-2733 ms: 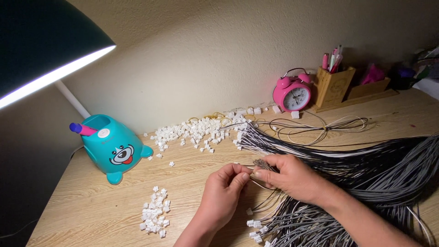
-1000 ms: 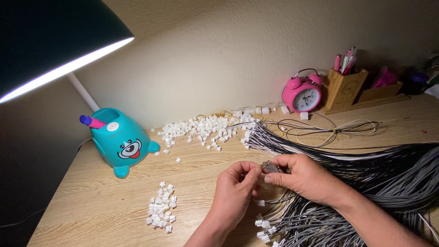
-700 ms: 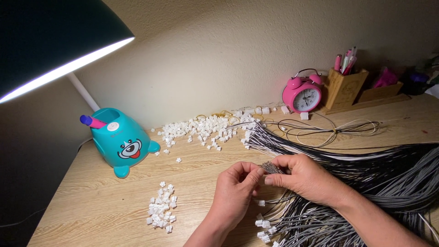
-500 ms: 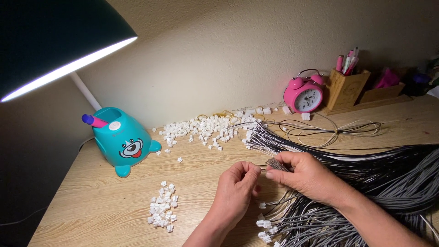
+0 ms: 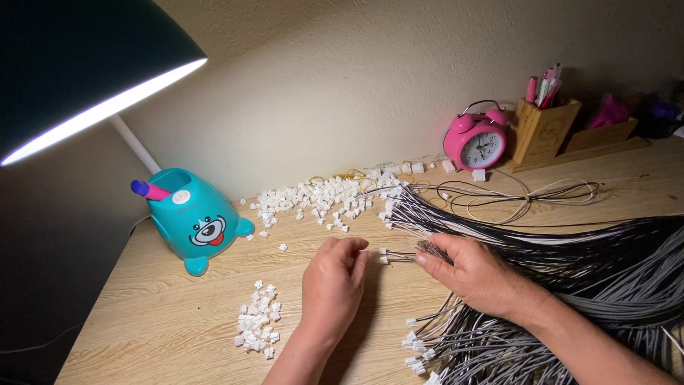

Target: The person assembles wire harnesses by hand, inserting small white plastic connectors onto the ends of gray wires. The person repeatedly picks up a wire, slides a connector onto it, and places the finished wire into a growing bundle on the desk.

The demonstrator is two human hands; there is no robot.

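Item: two hands working before the pink alarm clock.

Since half a second ago, the right hand is pinching one wire pulled clear of the wire bundle; the left hand, fingertips closed, now sits just apart from its tip. Connector fitting appears done.

Counts: two connector piles, one teal holder, one clock.

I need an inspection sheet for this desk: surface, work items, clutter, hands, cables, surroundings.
Surface: wooden desk, lit by a lamp.
Work items: thin wires with white tips, between both hands.
Clutter: white connector pile; larger scatter near the wall.
Hands: left hand pinches at the wire tips; right hand grips the wires.
Cables: black and grey bundles; loose coil.
Surroundings: teal holder, pink alarm clock, wooden pen box.
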